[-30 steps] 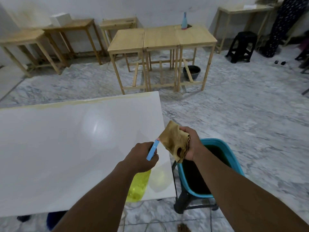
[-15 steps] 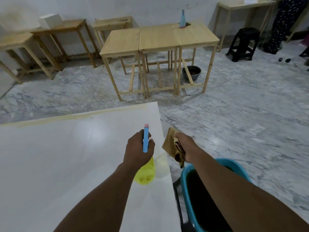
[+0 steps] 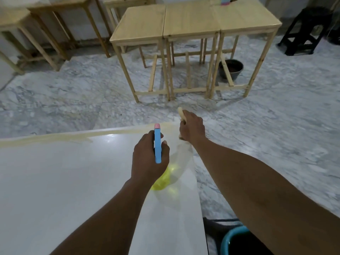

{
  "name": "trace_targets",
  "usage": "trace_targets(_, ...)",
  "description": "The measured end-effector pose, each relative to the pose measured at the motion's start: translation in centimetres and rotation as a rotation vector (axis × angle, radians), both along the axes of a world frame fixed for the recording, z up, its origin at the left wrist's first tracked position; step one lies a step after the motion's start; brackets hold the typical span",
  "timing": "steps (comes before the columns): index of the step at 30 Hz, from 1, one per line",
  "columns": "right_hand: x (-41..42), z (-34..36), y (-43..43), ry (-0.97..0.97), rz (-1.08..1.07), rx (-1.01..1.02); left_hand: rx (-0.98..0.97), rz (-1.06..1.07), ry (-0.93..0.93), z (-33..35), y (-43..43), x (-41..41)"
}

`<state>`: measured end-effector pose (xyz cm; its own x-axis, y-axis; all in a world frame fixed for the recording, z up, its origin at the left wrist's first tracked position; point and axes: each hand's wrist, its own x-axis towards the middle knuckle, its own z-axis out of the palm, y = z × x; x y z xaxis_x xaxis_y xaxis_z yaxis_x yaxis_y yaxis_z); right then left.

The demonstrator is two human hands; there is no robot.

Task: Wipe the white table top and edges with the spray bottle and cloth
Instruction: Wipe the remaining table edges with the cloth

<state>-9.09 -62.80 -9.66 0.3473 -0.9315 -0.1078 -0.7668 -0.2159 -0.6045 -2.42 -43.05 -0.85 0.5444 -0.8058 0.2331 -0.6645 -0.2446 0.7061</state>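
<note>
The white table (image 3: 55, 181) fills the lower left, with a yellowish streak along its far edge. My left hand (image 3: 147, 162) grips the spray bottle (image 3: 157, 146) above the table's right part; its blue head with a pink tip points away from me and its clear body holds yellow liquid. My right hand (image 3: 192, 129) is at the table's far right corner, closed on the tan cloth (image 3: 181, 112), most of which is hidden under the hand.
A blue bucket (image 3: 228, 240) with dark contents sits on a black stool at the table's right side, bottom of view. Beyond the table stand three joined wooden tables (image 3: 191, 21), more wooden tables at left, a dark bowl (image 3: 230, 69) on the marble floor, and a black stool (image 3: 307, 28).
Both hands moved forward along the table's right side. The right hand carried the cloth from above the bucket to the far right corner. The bottle's head turned to point away.
</note>
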Motion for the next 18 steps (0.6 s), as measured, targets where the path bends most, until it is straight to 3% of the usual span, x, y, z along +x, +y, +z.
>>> trace_targets(2, 0.7, -3.0, -0.9, 0.100, 0.115, 0.058, -0.007, 0.017, 0.026, -0.5, -0.3, 0.6)
trace_targets(5, 0.7, -6.4, 0.5, 0.041, 0.091, 0.076, 0.009, 0.037, 0.090, -1.1, -1.2, 1.2)
trace_targets(18, -2.6, -5.8, 8.5, -0.064, -0.031, 0.091, -0.008, 0.077, 0.039, -0.1, 0.6, -1.7)
